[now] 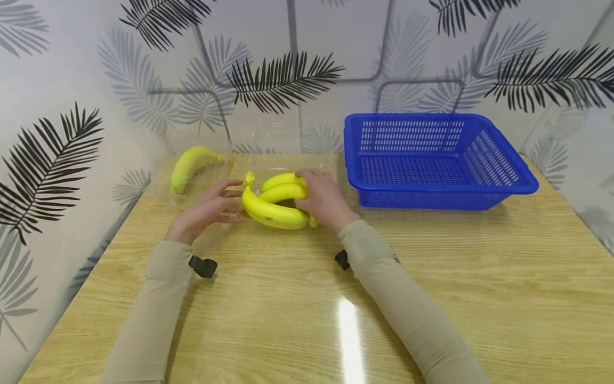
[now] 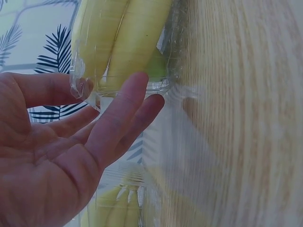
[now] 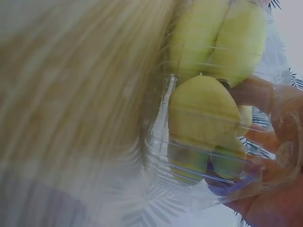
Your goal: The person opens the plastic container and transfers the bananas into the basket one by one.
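Note:
Several yellow bananas (image 1: 273,214) lie together in a clear plastic container (image 2: 75,85) on the table, their ends greenish in the right wrist view. My right hand (image 1: 326,198) reaches in over the container's right side. Its thumb and fingers grip a banana (image 1: 288,192) near one end. Through the clear wall in the right wrist view, its fingers (image 3: 258,92) show beside the bananas. At the container's left side is my left hand (image 1: 206,209), fingers spread and fairly straight. Those fingertips (image 2: 137,82) are right at the clear wall, and it holds no banana.
Another clear container (image 1: 160,186) with a banana (image 1: 189,166) stands at the back left. To the right sits a blue perforated basket (image 1: 441,189). A clear raised lid (image 1: 292,140) stands behind the bananas, near the patterned wall. The wooden table (image 1: 268,309) extends toward me.

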The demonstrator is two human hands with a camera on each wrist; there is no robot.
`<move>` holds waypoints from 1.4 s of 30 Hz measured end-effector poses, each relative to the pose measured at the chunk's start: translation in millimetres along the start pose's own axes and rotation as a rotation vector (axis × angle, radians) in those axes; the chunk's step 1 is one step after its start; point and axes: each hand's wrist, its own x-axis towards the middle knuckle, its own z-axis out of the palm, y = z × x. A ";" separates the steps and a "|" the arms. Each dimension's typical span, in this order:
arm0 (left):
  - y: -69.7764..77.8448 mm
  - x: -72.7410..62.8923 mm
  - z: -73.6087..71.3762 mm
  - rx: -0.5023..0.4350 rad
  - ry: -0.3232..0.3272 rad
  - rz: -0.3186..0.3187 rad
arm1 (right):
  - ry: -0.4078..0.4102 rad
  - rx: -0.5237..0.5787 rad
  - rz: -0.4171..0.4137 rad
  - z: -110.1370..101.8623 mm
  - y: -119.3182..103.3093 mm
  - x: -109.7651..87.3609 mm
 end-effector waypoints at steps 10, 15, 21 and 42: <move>5.0 0.9 4.3 -0.003 -0.005 -0.008 | 0.081 0.019 -0.001 -15.4 -0.3 -2.8; 2.7 2.0 5.1 -0.009 -0.002 -0.012 | 0.127 0.009 -0.035 -22.4 -1.9 -5.9; 2.0 4.2 5.3 -0.004 -0.005 -0.014 | 0.165 -0.005 -0.050 -35.9 -7.2 -9.4; 0.7 1.5 6.5 -0.005 -0.005 0.005 | 0.324 0.213 -0.054 -107.8 4.4 -30.9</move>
